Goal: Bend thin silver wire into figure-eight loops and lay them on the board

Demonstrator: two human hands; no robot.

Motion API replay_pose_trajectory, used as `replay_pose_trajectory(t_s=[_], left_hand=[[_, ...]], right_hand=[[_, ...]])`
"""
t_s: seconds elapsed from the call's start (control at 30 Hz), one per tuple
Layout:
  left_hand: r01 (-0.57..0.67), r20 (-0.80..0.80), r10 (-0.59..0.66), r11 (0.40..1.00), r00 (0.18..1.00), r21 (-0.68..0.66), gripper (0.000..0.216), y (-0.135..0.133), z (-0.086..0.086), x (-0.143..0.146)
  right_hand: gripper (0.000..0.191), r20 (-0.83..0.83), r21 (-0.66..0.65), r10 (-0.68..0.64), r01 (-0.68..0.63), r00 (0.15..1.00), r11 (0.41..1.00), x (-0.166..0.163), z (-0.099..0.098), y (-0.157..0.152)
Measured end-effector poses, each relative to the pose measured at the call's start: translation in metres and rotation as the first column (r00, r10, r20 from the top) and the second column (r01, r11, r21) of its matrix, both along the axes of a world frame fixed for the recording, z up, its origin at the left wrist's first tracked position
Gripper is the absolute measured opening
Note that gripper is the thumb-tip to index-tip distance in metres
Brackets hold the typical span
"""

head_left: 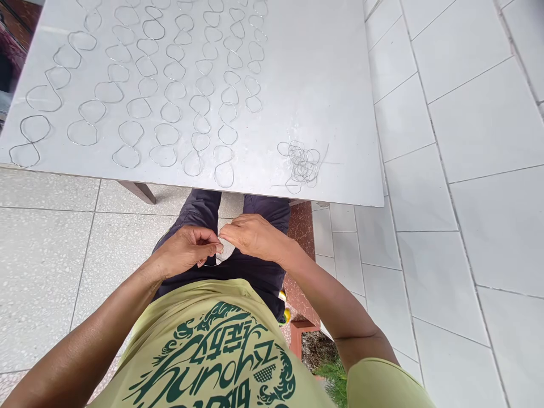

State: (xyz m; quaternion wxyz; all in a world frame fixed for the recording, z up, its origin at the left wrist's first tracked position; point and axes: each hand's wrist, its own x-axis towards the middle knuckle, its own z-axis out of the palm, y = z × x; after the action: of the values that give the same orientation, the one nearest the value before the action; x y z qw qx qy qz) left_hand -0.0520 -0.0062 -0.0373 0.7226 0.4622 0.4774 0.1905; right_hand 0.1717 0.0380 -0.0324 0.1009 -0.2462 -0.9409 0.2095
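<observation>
Close together over the lap, my left hand and my right hand both pinch one thin piece of wire. Part of this wire curves below the fingertips; the rest is hidden by the fingers or too thin to make out. In front of the hands, on the table, a loose tangle of wire lies near the front edge. To its left, rows of wire figure-eights are laid out, several in each row.
The white table has its front edge just beyond my hands. A wall of white tiles runs along the right. Below are the speckled floor, a wooden table leg and a green plant.
</observation>
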Motion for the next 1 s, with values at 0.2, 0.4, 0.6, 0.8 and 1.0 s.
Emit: replay_pose_trajectory(t_s=[0.2, 0.4, 0.6, 0.8, 1.0], left_hand=[[-0.015, -0.045, 0.016, 0.999, 0.999, 0.031, 0.023, 0.001, 0.000, -0.002], [-0.120, 0.026, 0.119, 0.991, 0.993, 0.054, 0.025, 0.006, 0.012, -0.005], [-0.110, 0.054, 0.105, 0.989, 0.993, 0.098, 0.029, 0.007, 0.015, -0.005], [-0.104, 0.056, 0.099, 0.990, 0.994, 0.094, 0.028, 0.007, 0.016, -0.005], [-0.046, 0.066, 0.041, 0.995, 0.997, 0.085, 0.026, 0.008, 0.011, -0.005]], right_hand=[[0.021, 0.002, -0.094, -0.073, 0.073, 0.997, 0.993, 0.006, 0.014, 0.003], [0.028, -0.020, -0.167, -0.005, 0.002, 1.000, 0.986, 0.023, 0.039, 0.008], [0.024, -0.048, -0.102, 0.083, -0.087, 0.995, 0.991, 0.021, 0.027, 0.011], [0.026, -0.079, -0.096, 0.129, -0.136, 0.988, 0.986, 0.017, 0.025, 0.015], [0.027, -0.061, -0.117, 0.121, -0.127, 0.991, 0.985, 0.016, 0.022, 0.015]])
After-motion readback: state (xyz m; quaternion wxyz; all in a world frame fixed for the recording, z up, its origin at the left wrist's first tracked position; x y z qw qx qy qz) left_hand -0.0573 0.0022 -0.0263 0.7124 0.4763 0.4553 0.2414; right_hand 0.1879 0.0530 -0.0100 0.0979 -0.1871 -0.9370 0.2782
